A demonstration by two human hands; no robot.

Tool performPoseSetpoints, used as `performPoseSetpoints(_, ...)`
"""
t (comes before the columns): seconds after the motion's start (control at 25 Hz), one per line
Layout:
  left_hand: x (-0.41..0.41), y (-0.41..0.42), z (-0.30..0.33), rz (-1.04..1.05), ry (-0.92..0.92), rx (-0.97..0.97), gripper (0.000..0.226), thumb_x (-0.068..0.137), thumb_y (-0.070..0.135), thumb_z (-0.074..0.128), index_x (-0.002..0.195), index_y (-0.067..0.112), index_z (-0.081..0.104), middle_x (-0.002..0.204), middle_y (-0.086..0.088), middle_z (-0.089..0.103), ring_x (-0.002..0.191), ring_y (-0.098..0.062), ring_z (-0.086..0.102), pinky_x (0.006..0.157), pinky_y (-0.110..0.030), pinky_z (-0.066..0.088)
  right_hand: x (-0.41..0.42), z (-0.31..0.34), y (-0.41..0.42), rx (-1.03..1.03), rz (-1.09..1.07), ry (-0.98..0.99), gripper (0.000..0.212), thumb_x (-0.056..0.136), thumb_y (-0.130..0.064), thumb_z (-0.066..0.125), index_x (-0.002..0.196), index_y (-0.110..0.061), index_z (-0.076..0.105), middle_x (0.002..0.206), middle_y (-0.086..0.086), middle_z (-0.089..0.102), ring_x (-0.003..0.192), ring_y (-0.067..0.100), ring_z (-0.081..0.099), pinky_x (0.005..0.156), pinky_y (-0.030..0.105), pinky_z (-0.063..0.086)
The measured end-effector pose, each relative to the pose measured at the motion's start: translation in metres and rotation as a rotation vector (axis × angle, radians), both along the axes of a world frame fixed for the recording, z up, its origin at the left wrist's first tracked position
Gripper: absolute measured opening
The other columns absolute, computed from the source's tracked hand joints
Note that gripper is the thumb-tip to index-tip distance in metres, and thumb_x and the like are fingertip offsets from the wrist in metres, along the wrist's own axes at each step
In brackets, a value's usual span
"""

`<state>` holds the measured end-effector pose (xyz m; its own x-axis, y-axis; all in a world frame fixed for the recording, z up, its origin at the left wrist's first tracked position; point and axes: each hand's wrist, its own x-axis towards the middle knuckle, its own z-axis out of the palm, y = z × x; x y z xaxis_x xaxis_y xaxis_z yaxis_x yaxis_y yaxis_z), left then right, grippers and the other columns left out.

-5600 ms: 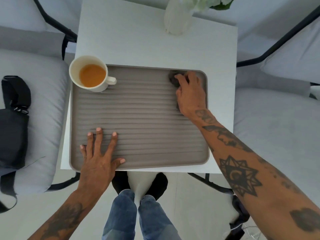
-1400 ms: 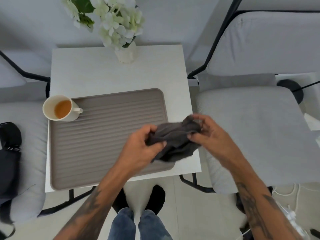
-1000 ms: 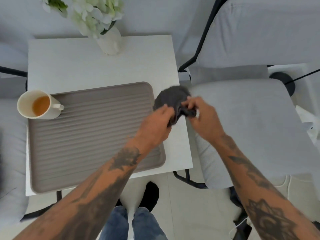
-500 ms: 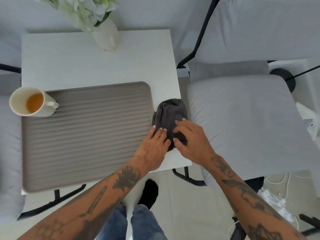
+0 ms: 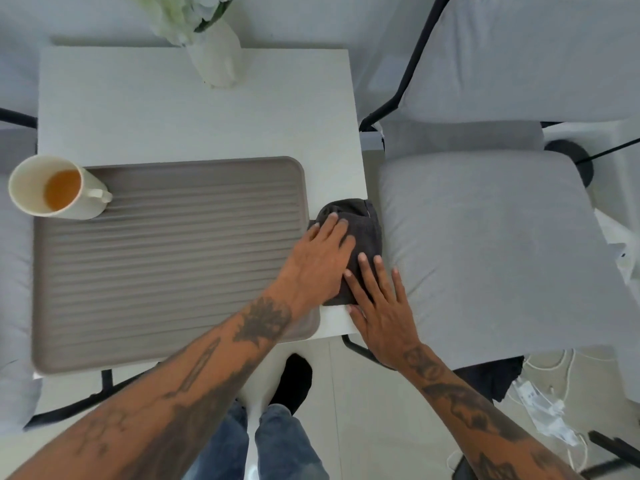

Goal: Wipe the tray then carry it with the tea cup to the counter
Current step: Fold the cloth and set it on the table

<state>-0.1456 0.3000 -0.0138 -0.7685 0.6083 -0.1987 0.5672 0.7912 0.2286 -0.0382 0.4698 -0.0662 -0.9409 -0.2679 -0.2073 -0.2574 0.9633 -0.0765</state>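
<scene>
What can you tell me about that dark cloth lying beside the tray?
The dark grey cloth looks soft and woven, folded into a rough, thick pad with a seam showing along its far edge. It lies on the white square table, on the narrow strip to the right of the ridged taupe tray, reaching the table's right edge. The left hand lies flat across it, and the right hand presses its near end with spread fingers.

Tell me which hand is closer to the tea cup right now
The left hand. It rests on the dark cloth at the tray's right edge, the cup at the far-left corner. The right hand lies farther right, at the table's edge.
</scene>
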Motion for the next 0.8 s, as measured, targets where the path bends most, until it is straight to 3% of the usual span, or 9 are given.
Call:
performPoseSetpoints(0.12, -0.01, 0.005, -0.018, -0.035, -0.09, -0.288, 0.078, 0.093, 0.044, 0.05, 0.153, 0.01, 0.013, 0.164, -0.014, 0.004, 0.15, -0.034, 0.002, 0.118, -0.059, 0.007, 0.007, -0.002, 0.006, -0.002, 0.008, 0.028, 0.058, 0.103, -0.041, 0.034, 0.155, -0.017, 0.023, 0.163, 0.012, 0.017, 0.151, 0.034, 0.011, 0.114, 0.059, 0.026)
performPoseSetpoints(0.24, -0.006, 0.001, -0.031, -0.03, -0.087, -0.345, 0.087, 0.093, 0.055, 0.044, 0.155, 0.015, 0.0, 0.164, -0.01, -0.008, 0.15, -0.033, -0.003, 0.116, -0.063, -0.003, 0.003, 0.001, 0.004, -0.029, 0.013, 0.016, 0.057, 0.103, -0.041, 0.033, 0.154, -0.017, 0.025, 0.163, 0.011, 0.018, 0.151, 0.032, 0.013, 0.114, 0.058, 0.026)
performPoseSetpoints(0.32, -0.007, 0.003, -0.026, -0.029, -0.06, -0.299, 0.084, 0.092, 0.054, 0.046, 0.155, 0.013, 0.008, 0.164, -0.012, -0.001, 0.15, -0.034, 0.003, 0.115, -0.065, -0.002, 0.001, 0.006, 0.006, -0.06, 0.0, 0.019, 0.054, 0.102, -0.039, 0.034, 0.151, -0.017, 0.034, 0.161, 0.01, 0.024, 0.15, 0.031, 0.018, 0.113, 0.058, 0.028)
performPoseSetpoints(0.4, -0.002, -0.005, -0.009, 0.044, -0.052, -0.106, 0.072, 0.089, 0.047, 0.053, 0.149, 0.013, 0.034, 0.16, -0.015, 0.024, 0.147, -0.033, 0.022, 0.117, -0.062, 0.013, -0.007, 0.016, 0.0, -0.109, -0.021, 0.037, 0.052, 0.099, -0.039, 0.036, 0.143, -0.015, 0.048, 0.157, 0.01, 0.036, 0.148, 0.031, 0.026, 0.112, 0.058, 0.028)
performPoseSetpoints(0.48, 0.021, -0.029, 0.011, 0.232, -0.047, 0.258, 0.05, 0.088, 0.036, 0.058, 0.133, 0.014, 0.057, 0.145, -0.014, 0.05, 0.134, -0.03, 0.046, 0.112, -0.048, 0.036, -0.016, 0.034, -0.014, -0.222, -0.13, 0.031, 0.051, 0.096, -0.041, 0.039, 0.136, -0.014, 0.056, 0.145, 0.008, 0.053, 0.143, 0.03, 0.035, 0.113, 0.053, 0.028)
performPoseSetpoints(0.56, 0.053, -0.082, 0.038, 0.521, -0.049, 0.623, 0.031, 0.091, 0.026, 0.061, 0.119, 0.014, 0.067, 0.127, -0.009, 0.062, 0.117, -0.022, 0.059, 0.099, -0.034, 0.048, -0.032, 0.06, -0.043, -0.435, -0.256, 0.002, 0.047, 0.095, -0.041, 0.043, 0.132, -0.016, 0.057, 0.128, 0.004, 0.064, 0.128, 0.028, 0.05, 0.107, 0.042, 0.034)
performPoseSetpoints(0.6, 0.061, -0.117, 0.052, 0.704, -0.002, 0.701, 0.024, 0.091, 0.024, 0.061, 0.113, 0.017, 0.068, 0.118, -0.005, 0.065, 0.108, -0.016, 0.062, 0.092, -0.031, 0.051, -0.042, 0.075, -0.064, -0.55, -0.302, -0.04, 0.043, 0.095, -0.04, 0.047, 0.13, -0.017, 0.057, 0.121, 0.0, 0.065, 0.118, 0.024, 0.055, 0.103, 0.036, 0.038)
performPoseSetpoints(0.72, 0.059, -0.236, 0.084, 1.14, 0.094, 0.655, 0.021, 0.089, 0.018, 0.064, 0.107, 0.028, 0.063, 0.104, 0.003, 0.065, 0.088, -0.007, 0.063, 0.076, -0.032, 0.054, -0.079, 0.106, -0.146, -0.809, -0.307, -0.221, 0.034, 0.096, -0.031, 0.056, 0.129, -0.02, 0.059, 0.117, -0.008, 0.062, 0.106, 0.007, 0.058, 0.094, 0.033, 0.049)
performPoseSetpoints(0.8, 0.038, -0.309, 0.089, 1.253, -0.014, 0.521, 0.038, 0.086, 0.023, 0.069, 0.122, 0.025, 0.057, 0.117, 0.001, 0.06, 0.096, -0.009, 0.061, 0.081, -0.034, 0.056, -0.107, 0.109, -0.211, -0.85, -0.199, -0.283, 0.034, 0.096, -0.029, 0.057, 0.13, -0.022, 0.058, 0.122, -0.006, 0.059, 0.1, 0.001, 0.058, 0.092, 0.032, 0.052)
